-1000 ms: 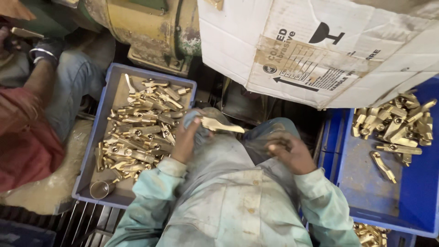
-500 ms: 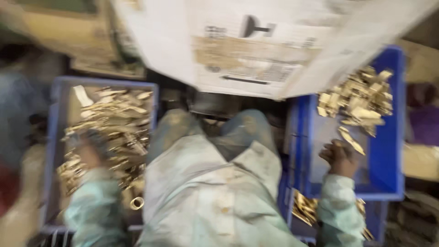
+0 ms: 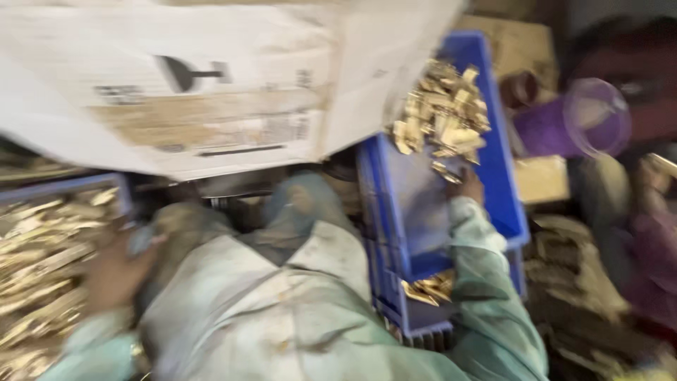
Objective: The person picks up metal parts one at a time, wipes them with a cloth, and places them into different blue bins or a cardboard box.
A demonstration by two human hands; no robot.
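The picture is blurred by motion. My right hand reaches into a blue crate on my right and touches the near edge of a heap of brass parts; its grip is hidden by blur. My left hand rests by my knee, at the edge of a second crate full of brass parts on my left. Whether it holds anything is unclear. I wear pale green sleeves and worn trousers.
A big white cardboard box hangs over my knees and hides the area ahead. Under the right crate sits another blue crate holding brass parts. A purple plastic tub and another person's clothing lie at the far right.
The view has swung right. My right hand has pushed farther up the right crate to the brass heap. My left hand has pulled back from the left crate's parts to its edge.
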